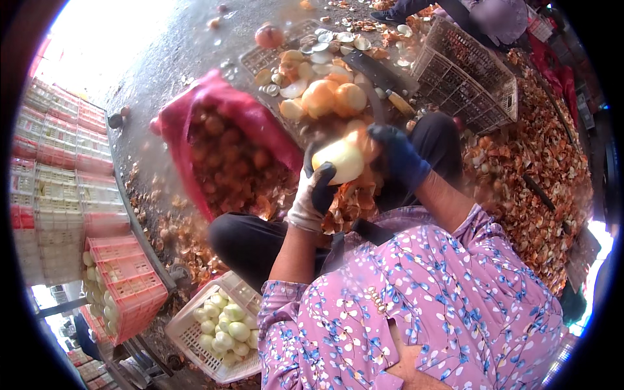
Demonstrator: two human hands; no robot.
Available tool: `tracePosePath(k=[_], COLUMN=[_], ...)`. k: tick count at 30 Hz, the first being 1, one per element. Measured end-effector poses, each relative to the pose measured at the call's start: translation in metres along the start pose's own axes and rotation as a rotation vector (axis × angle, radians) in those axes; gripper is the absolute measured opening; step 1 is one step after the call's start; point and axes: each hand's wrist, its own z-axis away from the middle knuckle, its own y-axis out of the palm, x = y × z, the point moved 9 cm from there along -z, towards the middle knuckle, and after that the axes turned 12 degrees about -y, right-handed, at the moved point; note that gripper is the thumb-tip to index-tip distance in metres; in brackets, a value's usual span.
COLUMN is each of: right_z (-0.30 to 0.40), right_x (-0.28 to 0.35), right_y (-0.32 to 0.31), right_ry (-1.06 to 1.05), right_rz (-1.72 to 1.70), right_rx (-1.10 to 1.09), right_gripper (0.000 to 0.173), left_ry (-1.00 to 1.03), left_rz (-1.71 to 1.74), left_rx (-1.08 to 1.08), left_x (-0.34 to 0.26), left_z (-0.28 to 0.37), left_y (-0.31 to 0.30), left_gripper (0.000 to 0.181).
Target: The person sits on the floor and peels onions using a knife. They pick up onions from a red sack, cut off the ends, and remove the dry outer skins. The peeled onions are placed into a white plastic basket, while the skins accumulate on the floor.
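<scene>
My left hand [314, 192], in a white glove with a dark coating, grips a mostly peeled onion [339, 162] above my lap. My right hand [402, 158], in a blue glove, is beside it, its blurred fingers closed on a flap of orange-brown onion skin [360, 137] at the onion's far side. Just beyond my hands, several unpeeled onions [321, 97] are heaped with cut pieces on an upturned plastic crate [258, 61]. A broad dark-bladed knife [373, 68] with a wooden handle [402, 103] lies to the right of the heap.
A pink mesh sack [229, 105] of onions gapes at left. Peeled onions fill a white crate [187, 326] by my left side. Stacked crates [63, 195] stand far left. An empty-looking crate [463, 78] and deep skins [526, 185] lie right. Another person [497, 19] sits beyond.
</scene>
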Motion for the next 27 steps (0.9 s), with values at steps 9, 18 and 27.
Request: tracePosePath(k=[9,18,27], right_z=[-0.003,-0.016,0.038], right_x=[0.023,0.029,0.064], right_y=[0.029,-0.038,0.023], right_ry=[-0.163,-0.342,-0.663], right_rz=[-0.03,0.448,0.899], right_rx=[0.363,0.094,0.426], right_gripper=[0.011,0.044,0.04], left_ry=[-0.071,-0.141,-0.125], left_rz=[-0.42,-0.012,-0.197], left_rx=[-0.22,-0.092,-0.355], left_x=[-0.014,-0.005,-0.003], left_z=[0.004,0.009,0.018], left_y=[-0.003,-0.002,-0.037], left_gripper=[0.077,0.075,0.064])
